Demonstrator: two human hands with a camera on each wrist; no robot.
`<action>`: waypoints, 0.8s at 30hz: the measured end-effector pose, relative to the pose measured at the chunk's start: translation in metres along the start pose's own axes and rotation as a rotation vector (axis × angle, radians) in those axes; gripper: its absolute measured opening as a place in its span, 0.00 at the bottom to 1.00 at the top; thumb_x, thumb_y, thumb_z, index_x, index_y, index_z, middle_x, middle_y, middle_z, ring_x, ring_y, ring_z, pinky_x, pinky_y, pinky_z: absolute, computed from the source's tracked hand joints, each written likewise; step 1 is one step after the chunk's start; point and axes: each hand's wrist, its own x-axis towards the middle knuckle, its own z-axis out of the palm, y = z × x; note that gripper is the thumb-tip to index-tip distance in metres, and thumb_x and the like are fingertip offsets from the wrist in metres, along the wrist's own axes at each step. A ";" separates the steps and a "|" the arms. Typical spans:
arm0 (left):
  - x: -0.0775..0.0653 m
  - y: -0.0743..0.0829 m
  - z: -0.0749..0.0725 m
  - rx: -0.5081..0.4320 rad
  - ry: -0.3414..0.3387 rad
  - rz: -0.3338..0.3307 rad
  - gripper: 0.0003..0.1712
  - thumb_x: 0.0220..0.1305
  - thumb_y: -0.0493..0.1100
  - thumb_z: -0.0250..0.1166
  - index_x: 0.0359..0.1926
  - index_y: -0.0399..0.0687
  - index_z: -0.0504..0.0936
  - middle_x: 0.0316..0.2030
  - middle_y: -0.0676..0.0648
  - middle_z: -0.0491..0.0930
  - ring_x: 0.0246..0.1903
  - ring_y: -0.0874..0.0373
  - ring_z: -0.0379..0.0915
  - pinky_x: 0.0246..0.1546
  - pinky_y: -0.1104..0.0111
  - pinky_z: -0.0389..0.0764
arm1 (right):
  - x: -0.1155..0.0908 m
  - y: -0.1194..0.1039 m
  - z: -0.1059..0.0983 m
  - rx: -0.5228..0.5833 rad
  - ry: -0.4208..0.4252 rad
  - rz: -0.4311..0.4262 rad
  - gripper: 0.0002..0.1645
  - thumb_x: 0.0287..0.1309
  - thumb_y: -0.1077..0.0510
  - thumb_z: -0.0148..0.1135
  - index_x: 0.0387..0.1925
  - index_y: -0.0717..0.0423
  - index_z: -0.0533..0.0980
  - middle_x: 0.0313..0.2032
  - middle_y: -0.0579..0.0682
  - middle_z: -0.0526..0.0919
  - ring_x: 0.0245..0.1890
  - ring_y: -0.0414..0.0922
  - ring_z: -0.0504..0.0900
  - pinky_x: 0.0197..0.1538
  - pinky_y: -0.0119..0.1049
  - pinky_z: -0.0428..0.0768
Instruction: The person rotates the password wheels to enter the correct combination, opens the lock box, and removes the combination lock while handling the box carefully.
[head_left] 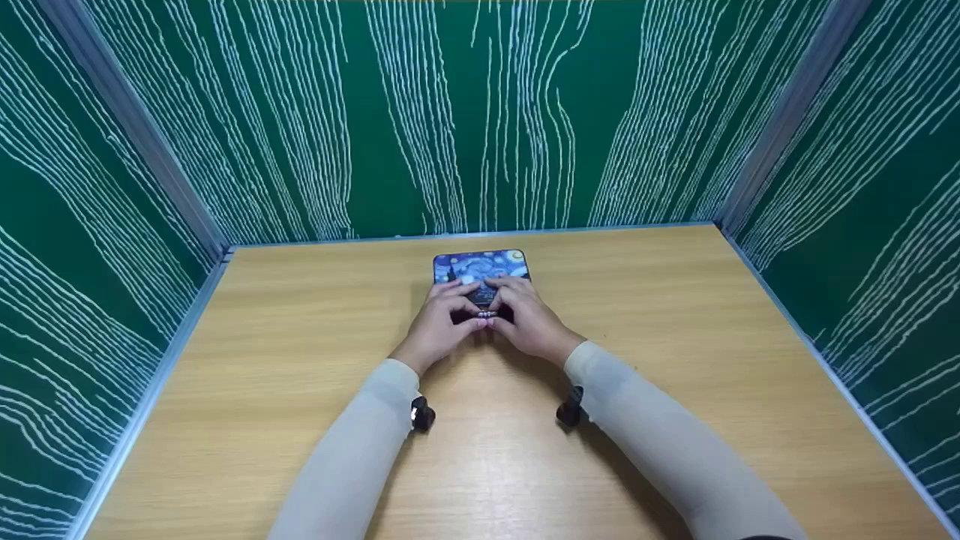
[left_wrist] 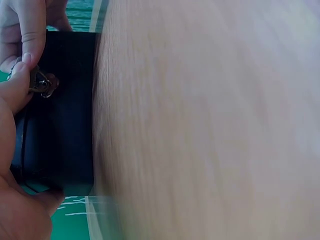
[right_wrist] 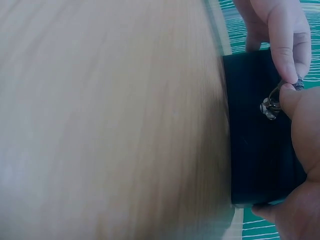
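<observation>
A box with a blue swirling night-sky picture on its lid stands near the back of the table. Its dark front wall carries a metal clasp, through which a shackle passes. My left hand and right hand meet at the middle of that front. Between them, thumbs and index fingers pinch a small metal padlock, mostly covered by the fingertips. Other fingers of both hands rest on the lid and along the box's sides.
The wooden table has a pale metal edge strip. Green panels with wavy white lines stand behind it and at both sides, joined by grey corner posts. Dark wrist cameras sit at the sleeve cuffs.
</observation>
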 end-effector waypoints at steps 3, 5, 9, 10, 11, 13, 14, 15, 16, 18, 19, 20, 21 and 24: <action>0.000 0.000 0.000 -0.003 0.004 0.007 0.06 0.73 0.47 0.80 0.46 0.52 0.96 0.81 0.56 0.78 0.88 0.48 0.60 0.91 0.49 0.58 | 0.000 0.000 0.000 -0.011 -0.002 -0.009 0.07 0.79 0.57 0.71 0.48 0.53 0.78 0.86 0.53 0.71 0.89 0.61 0.59 0.91 0.62 0.60; 0.000 0.000 0.000 -0.004 0.006 0.002 0.06 0.74 0.47 0.79 0.46 0.53 0.96 0.81 0.57 0.78 0.88 0.48 0.60 0.91 0.49 0.58 | 0.000 0.001 0.000 -0.012 0.001 -0.016 0.08 0.79 0.57 0.71 0.48 0.53 0.79 0.85 0.54 0.72 0.89 0.62 0.60 0.91 0.62 0.60; 0.000 0.000 0.000 -0.003 0.004 -0.004 0.06 0.74 0.48 0.79 0.46 0.53 0.96 0.81 0.57 0.77 0.88 0.48 0.60 0.91 0.49 0.58 | 0.000 0.001 0.000 -0.010 0.002 -0.014 0.08 0.79 0.56 0.72 0.48 0.53 0.79 0.85 0.53 0.72 0.89 0.62 0.60 0.91 0.62 0.59; 0.000 0.000 0.000 -0.003 0.003 -0.006 0.06 0.74 0.48 0.79 0.46 0.54 0.96 0.81 0.57 0.77 0.88 0.48 0.60 0.91 0.48 0.57 | 0.000 0.001 0.000 -0.008 0.002 -0.011 0.08 0.79 0.57 0.72 0.48 0.53 0.79 0.85 0.53 0.72 0.89 0.62 0.60 0.91 0.62 0.59; 0.000 -0.001 0.000 -0.003 0.002 -0.008 0.06 0.74 0.48 0.80 0.46 0.54 0.96 0.81 0.57 0.77 0.88 0.49 0.60 0.92 0.48 0.57 | 0.001 0.001 0.000 -0.006 -0.001 -0.006 0.08 0.79 0.57 0.72 0.48 0.53 0.79 0.86 0.53 0.72 0.90 0.61 0.59 0.92 0.61 0.59; 0.000 0.000 -0.001 -0.007 0.000 -0.007 0.06 0.72 0.47 0.81 0.46 0.53 0.96 0.81 0.57 0.77 0.88 0.48 0.60 0.92 0.48 0.57 | 0.001 0.001 0.000 0.000 -0.004 0.005 0.07 0.79 0.57 0.71 0.48 0.52 0.79 0.86 0.52 0.71 0.90 0.61 0.59 0.92 0.62 0.59; 0.000 0.000 -0.001 -0.008 -0.001 -0.005 0.06 0.71 0.46 0.81 0.47 0.53 0.96 0.81 0.57 0.77 0.88 0.48 0.60 0.92 0.48 0.57 | 0.001 0.001 0.000 0.003 -0.006 0.010 0.07 0.79 0.57 0.71 0.48 0.51 0.79 0.86 0.52 0.71 0.90 0.61 0.58 0.92 0.62 0.58; 0.000 0.000 -0.001 -0.010 -0.001 -0.001 0.06 0.71 0.44 0.82 0.47 0.53 0.96 0.81 0.57 0.77 0.88 0.48 0.60 0.92 0.49 0.57 | 0.001 0.001 0.000 0.006 -0.007 0.013 0.07 0.80 0.57 0.71 0.48 0.51 0.79 0.86 0.51 0.71 0.90 0.60 0.58 0.92 0.62 0.58; 0.000 0.000 -0.001 -0.012 0.001 0.004 0.06 0.70 0.43 0.82 0.46 0.52 0.96 0.81 0.57 0.77 0.88 0.48 0.60 0.92 0.49 0.57 | 0.001 0.001 0.000 0.009 -0.009 0.016 0.07 0.80 0.57 0.71 0.49 0.50 0.79 0.86 0.51 0.70 0.90 0.60 0.58 0.92 0.62 0.58; 0.000 -0.001 0.000 -0.017 0.003 0.013 0.06 0.70 0.40 0.82 0.46 0.51 0.96 0.81 0.56 0.77 0.88 0.47 0.60 0.92 0.49 0.57 | 0.001 0.001 0.000 0.013 -0.010 0.021 0.07 0.79 0.57 0.71 0.49 0.50 0.79 0.86 0.50 0.70 0.91 0.60 0.58 0.92 0.62 0.58; 0.000 -0.001 0.000 -0.017 0.006 0.016 0.06 0.70 0.40 0.81 0.46 0.51 0.96 0.81 0.56 0.77 0.88 0.46 0.60 0.91 0.49 0.58 | 0.001 0.001 0.000 0.013 -0.010 0.020 0.07 0.79 0.57 0.71 0.49 0.50 0.79 0.86 0.50 0.70 0.91 0.60 0.58 0.92 0.62 0.58; 0.001 -0.001 0.000 -0.016 0.010 0.019 0.06 0.70 0.39 0.81 0.46 0.51 0.96 0.81 0.56 0.78 0.87 0.46 0.61 0.91 0.49 0.58 | 0.001 0.001 0.000 0.013 -0.011 0.020 0.07 0.79 0.57 0.71 0.48 0.50 0.79 0.87 0.50 0.70 0.91 0.60 0.58 0.92 0.62 0.57; 0.001 -0.001 0.001 -0.016 0.013 0.019 0.05 0.70 0.39 0.80 0.45 0.51 0.96 0.81 0.56 0.78 0.87 0.46 0.61 0.91 0.49 0.58 | 0.001 0.001 -0.001 0.013 -0.011 0.019 0.07 0.79 0.57 0.72 0.48 0.50 0.79 0.87 0.50 0.70 0.91 0.60 0.58 0.92 0.62 0.57; 0.001 -0.001 0.001 -0.016 0.016 0.013 0.05 0.71 0.39 0.80 0.46 0.51 0.96 0.81 0.56 0.78 0.87 0.46 0.61 0.91 0.49 0.58 | 0.001 0.002 -0.001 0.012 -0.013 0.015 0.07 0.78 0.58 0.72 0.48 0.50 0.79 0.87 0.50 0.70 0.91 0.60 0.57 0.92 0.62 0.57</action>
